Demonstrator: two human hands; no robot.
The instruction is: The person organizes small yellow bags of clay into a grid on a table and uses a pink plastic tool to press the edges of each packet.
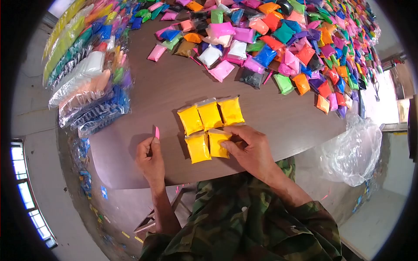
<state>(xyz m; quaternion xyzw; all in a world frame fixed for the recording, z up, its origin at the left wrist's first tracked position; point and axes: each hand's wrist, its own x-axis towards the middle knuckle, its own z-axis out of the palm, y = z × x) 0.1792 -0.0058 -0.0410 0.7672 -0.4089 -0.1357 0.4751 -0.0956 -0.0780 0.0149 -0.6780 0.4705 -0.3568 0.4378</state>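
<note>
Yellow packets lie in two rows on the table: three in the far row (210, 115) and two in the near row. My right hand (250, 148) pinches the near-right yellow packet (217, 143) by its right side, thumb on top. The near-left yellow packet (198, 148) lies beside it, with no hand on it. My left hand (150, 158) is closed around a small pink plastic stick (157, 132), its tip pointing up past the thumb. The rest of the stick is hidden in the fist.
A large heap of small coloured packets (265, 56) covers the table's far and right side. Stacked long clear bags of packets (87, 87) stand at the left edge. A crumpled clear plastic bag (350, 152) hangs at the right edge of the brown table (117, 152).
</note>
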